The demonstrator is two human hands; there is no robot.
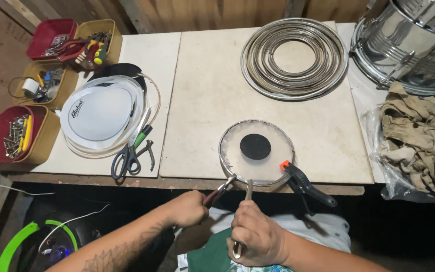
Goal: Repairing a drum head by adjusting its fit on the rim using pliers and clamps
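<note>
A small round drumhead with a clear skin, a metal rim and a black dot at its centre (256, 152) is lying at the near edge of a pale workbench top (202, 100), its front rim overhanging slightly. The left hand (187, 208) is closing around red-handled pliers (221, 191), whose nose is biting the rim at the near left. The right hand (255, 238) is gripping a slim metal tool (248, 191), held upright, its tip touching the rim just beside the pliers. The two hands are working close together but are not touching.

A black spring clamp with an orange tip (305, 182) is pinching the rim on the near right. Farther back, a stack of chrome hoops (294, 58) is resting on the bench, and a chrome drum shell (409, 40) is standing at the far right, cut off by the frame. Crumpled khaki cloth (419, 141) is spilling over the right edge. To the left, larger white drumheads (101, 116) are lying stacked, with blue-handled scissors (127, 158) beside them and trays of screws and tools (21, 136) along the edge. The lower end of the slim tool is hidden inside the fist.
</note>
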